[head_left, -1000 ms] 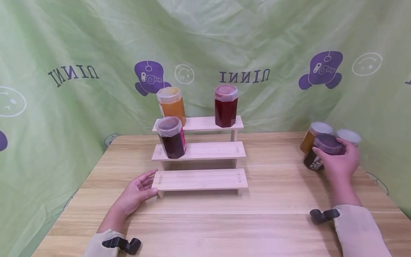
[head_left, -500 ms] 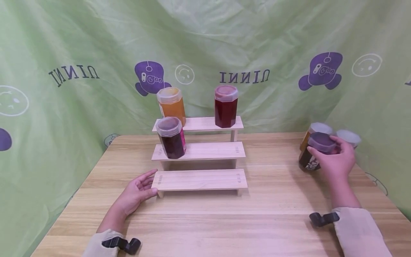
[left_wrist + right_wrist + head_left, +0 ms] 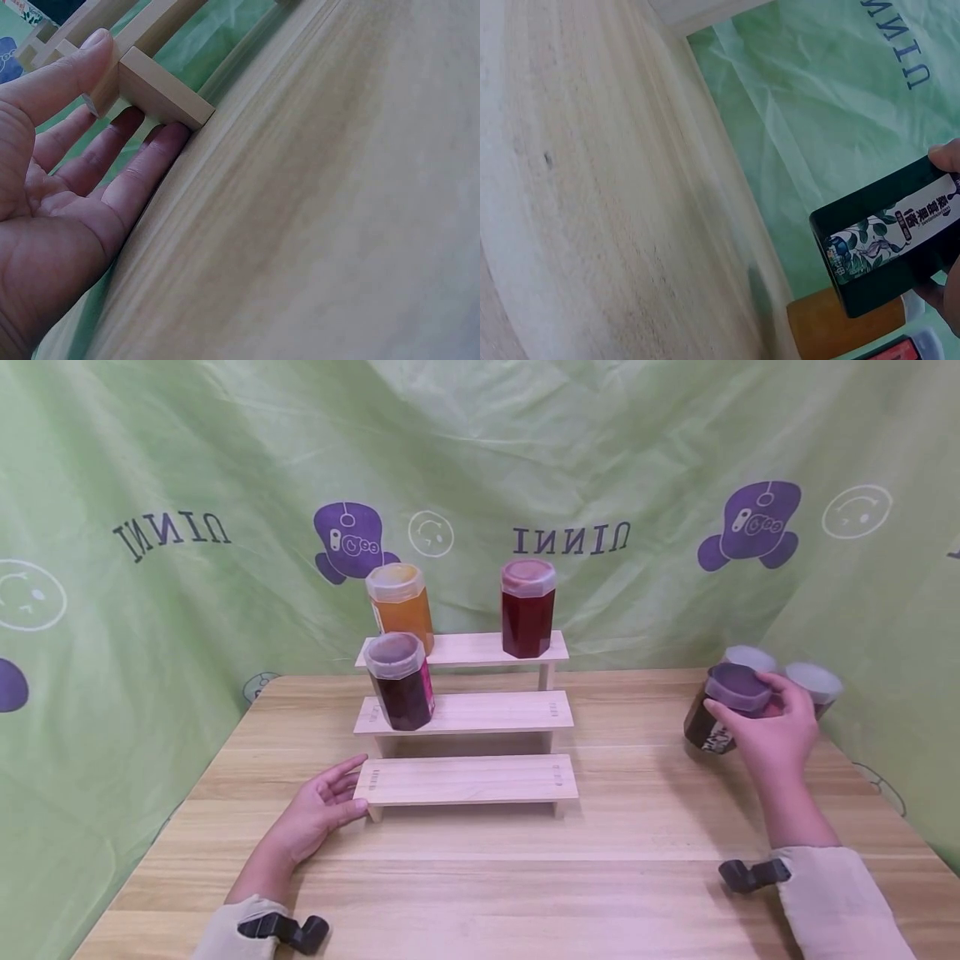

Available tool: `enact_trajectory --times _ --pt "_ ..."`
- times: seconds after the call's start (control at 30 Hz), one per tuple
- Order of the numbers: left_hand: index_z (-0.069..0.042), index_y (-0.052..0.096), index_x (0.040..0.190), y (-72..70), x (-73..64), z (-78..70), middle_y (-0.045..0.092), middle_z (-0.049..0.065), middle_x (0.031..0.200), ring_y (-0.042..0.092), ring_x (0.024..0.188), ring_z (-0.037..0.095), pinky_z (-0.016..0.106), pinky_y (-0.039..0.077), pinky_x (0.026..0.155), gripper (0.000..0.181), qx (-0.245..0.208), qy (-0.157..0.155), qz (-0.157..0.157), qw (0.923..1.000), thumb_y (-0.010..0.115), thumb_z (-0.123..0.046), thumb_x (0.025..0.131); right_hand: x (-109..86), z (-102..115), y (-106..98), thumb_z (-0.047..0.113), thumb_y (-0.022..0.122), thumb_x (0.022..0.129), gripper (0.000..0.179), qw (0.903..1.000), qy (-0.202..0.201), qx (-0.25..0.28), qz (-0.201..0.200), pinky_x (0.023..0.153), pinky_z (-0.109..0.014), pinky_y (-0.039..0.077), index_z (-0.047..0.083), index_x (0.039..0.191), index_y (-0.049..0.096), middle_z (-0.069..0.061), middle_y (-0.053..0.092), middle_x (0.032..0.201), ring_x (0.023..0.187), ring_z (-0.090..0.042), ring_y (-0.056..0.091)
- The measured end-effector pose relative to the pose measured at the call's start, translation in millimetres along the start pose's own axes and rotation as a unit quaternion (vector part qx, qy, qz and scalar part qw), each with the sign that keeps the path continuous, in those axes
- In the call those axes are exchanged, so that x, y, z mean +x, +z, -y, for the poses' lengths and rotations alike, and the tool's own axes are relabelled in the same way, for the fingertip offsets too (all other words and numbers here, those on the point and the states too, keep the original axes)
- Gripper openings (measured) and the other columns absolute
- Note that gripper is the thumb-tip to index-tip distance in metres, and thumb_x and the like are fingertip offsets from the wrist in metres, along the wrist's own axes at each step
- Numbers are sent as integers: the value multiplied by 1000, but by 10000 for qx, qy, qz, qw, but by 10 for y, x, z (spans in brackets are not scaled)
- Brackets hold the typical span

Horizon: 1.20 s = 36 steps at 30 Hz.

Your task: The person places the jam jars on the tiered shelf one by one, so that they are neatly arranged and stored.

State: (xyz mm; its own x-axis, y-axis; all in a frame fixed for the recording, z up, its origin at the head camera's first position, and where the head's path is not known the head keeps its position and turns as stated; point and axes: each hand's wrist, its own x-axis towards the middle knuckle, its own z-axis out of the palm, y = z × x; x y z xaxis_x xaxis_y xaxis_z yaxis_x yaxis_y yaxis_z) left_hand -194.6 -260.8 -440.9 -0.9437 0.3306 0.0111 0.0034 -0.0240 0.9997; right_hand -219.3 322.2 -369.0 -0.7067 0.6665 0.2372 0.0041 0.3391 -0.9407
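Note:
At the right my right hand (image 3: 783, 735) grips a dark jar (image 3: 705, 724) near its purplish lid, fingers and thumb round it. The jar is tilted and held close over the table; a shadow falls beside it. In the right wrist view, the jar's white label (image 3: 892, 229) shows dark berries and leaves. My left hand (image 3: 311, 818) touches the left end of a three-step wooden stand (image 3: 465, 781) at its lowest step. The left wrist view shows its thumb (image 3: 82, 64) on the board's edge, with loosely extended fingers against the supporting leg (image 3: 165, 94).
An orange jar (image 3: 405, 620) and a red jar (image 3: 527, 622) stand on the top step. Another dark jar (image 3: 405, 700) is on the middle step's left. Behind the held jar are an orange-filled jar (image 3: 840, 322) and a white-lidded jar (image 3: 816, 679). A green curtain (image 3: 645, 610) hangs behind the table.
My right hand has moved left with the dark jar, away from the white-lidded jar and across the front of the orange-filled one. The left hand has stayed at the stand.

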Motion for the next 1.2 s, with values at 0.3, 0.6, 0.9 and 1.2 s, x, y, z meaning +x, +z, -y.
enact_trajectory --times 0.3,0.6,0.9,1.2 --pt "8 20 150 4 4 -1 52 16 131 61 110 14 30 53 91 78 -70 0 16 10000 64 10 86 -77 83 26 19 92 65 80 9993 -239 -227 174 98 -26 48 20 137 57 -2 48 131 114 -18 51" --pt "8 20 151 -4 7 7 53 15 130 61 110 14 30 54 91 78 -101 -35 -3 9999 64 10 86 -209 190 57 17 93 63 76 9965 -738 -344 213 97 -28 43 18 132 62 -2 52 125 113 -15 47" --pt "8 20 151 2 7 4 53 15 131 61 110 14 30 54 91 78 -106 -52 -5 9999 64 10 86 -305 271 95 13 93 61 74 9941 -1017 -216 321 92 -20 44 17 130 64 -2 53 124 110 -13 48" --pt "8 20 151 10 6 -9 52 16 131 61 110 13 30 54 91 79 -67 -69 -19 10000 65 9 86 -375 347 89 16 93 63 75 9927 -989 -331 611 85 -13 49 15 132 62 -3 50 132 111 -16 52"
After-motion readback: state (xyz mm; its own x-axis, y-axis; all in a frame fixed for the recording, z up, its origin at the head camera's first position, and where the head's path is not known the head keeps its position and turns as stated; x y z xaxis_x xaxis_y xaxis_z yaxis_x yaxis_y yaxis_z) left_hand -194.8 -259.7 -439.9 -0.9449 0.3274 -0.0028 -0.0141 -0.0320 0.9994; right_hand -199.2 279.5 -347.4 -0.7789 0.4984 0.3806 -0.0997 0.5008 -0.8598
